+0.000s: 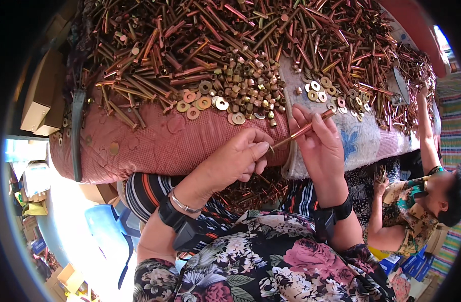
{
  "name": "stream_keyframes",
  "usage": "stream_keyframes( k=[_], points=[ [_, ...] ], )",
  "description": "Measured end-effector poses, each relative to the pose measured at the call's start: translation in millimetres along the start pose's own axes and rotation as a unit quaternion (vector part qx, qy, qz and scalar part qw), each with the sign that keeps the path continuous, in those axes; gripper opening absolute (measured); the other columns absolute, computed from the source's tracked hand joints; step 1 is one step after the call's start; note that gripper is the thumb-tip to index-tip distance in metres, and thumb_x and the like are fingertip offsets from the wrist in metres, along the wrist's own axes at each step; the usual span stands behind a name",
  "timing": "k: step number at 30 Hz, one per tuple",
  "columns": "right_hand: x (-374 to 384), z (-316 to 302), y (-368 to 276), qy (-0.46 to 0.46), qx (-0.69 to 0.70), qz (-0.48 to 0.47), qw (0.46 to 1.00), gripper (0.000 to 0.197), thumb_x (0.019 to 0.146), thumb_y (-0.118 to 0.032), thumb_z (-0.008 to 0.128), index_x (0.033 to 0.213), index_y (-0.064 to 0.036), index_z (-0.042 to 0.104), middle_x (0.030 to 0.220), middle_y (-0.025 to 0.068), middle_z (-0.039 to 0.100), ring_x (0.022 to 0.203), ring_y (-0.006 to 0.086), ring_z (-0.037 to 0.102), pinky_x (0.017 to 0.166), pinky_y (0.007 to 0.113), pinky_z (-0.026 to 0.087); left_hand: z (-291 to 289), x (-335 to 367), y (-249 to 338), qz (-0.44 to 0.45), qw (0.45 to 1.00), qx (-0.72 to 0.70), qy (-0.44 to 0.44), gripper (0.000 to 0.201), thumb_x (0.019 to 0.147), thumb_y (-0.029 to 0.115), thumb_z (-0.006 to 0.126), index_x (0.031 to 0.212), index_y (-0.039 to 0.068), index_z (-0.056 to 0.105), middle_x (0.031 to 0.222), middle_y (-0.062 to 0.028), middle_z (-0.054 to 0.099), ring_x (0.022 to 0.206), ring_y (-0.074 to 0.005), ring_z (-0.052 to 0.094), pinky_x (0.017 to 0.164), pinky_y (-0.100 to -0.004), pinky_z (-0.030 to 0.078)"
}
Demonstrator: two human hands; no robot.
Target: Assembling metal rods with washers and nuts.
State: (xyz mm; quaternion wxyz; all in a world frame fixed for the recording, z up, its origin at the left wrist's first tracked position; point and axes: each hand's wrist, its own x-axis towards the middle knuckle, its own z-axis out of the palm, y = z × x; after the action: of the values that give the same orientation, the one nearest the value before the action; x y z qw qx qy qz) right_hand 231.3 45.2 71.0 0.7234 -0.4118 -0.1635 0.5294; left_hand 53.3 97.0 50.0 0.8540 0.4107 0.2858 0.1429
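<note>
A long copper-coloured bolt slants between my hands, just beyond my lap. My right hand pinches its upper right part between thumb and fingertips, palm turned up. At its lower left end, the thumb and forefinger of my left hand are closed on a thin washer, seen nearly edge-on; the other fingers curl under. Just past my hands lie a heap of small brassy nuts and flat washers. More washers are scattered beyond my right hand.
A large pile of bolts covers the far side of the red padded surface and the pale cloth. At right, a co-worker reaches into the pile. A cardboard box and a blue plastic chair stand at left.
</note>
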Motion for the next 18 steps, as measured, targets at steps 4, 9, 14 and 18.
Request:
stream_keyframes(
  k=[4, 9, 14, 18],
  points=[
    [1, -20, 2, -0.036, 0.007, 0.056, 0.998, 0.008, 0.090, -0.010, 0.052, 0.094, -0.0028, 0.053, 0.095, 0.0097, 0.061, 0.088, 0.0150, 0.058, 0.077, 0.029, 0.048, 0, 2, -4, -0.009, 1.000, 0.011, 0.002, 0.029, 0.093, 0.032, 0.047, 0.110, 0.007, 0.045, 0.069, 0.0012, 0.045, 0.049, -0.0006, 0.030, 0.042, -0.0140, 0.023],
    [-13, -4, 13, -0.006, -0.051, 0.086, 0.995, 0.009, 0.086, -0.010, 0.059, 0.092, -0.0050, 0.055, 0.084, 0.0016, 0.057, 0.071, 0.0081, 0.052, 0.063, 0.022, 0.042, 1, 2, -8, -0.004, 1.000, 0.016, 0.000, 0.031, 0.092, 0.036, 0.047, 0.108, 0.009, 0.045, 0.070, 0.0022, 0.044, 0.049, -0.0008, 0.029, 0.043, -0.0149, 0.022],
    [-25, 2, 23, -0.094, -0.157, 0.132, 0.974, 0.018, 0.084, -0.010, 0.062, 0.098, -0.0028, 0.055, 0.087, 0.0026, 0.057, 0.077, 0.0075, 0.054, 0.067, 0.021, 0.044, 4, 1, -8, 0.006, 0.996, 0.089, 0.014, 0.029, 0.092, 0.033, 0.049, 0.099, 0.005, 0.047, 0.068, 0.0025, 0.046, 0.057, -0.0025, 0.040, 0.045, -0.0169, 0.033],
    [-13, -4, 5, -0.141, -0.295, 0.134, 0.935, 0.031, 0.083, -0.004, 0.059, 0.113, -0.0024, 0.051, 0.093, 0.0041, 0.058, 0.080, 0.0096, 0.054, 0.069, 0.023, 0.046, -1, 0, -8, 0.064, 0.992, 0.108, 0.021, 0.027, 0.092, 0.033, 0.049, 0.101, 0.007, 0.048, 0.070, 0.0027, 0.047, 0.051, -0.0015, 0.036, 0.043, -0.0146, 0.025]
  ],
)
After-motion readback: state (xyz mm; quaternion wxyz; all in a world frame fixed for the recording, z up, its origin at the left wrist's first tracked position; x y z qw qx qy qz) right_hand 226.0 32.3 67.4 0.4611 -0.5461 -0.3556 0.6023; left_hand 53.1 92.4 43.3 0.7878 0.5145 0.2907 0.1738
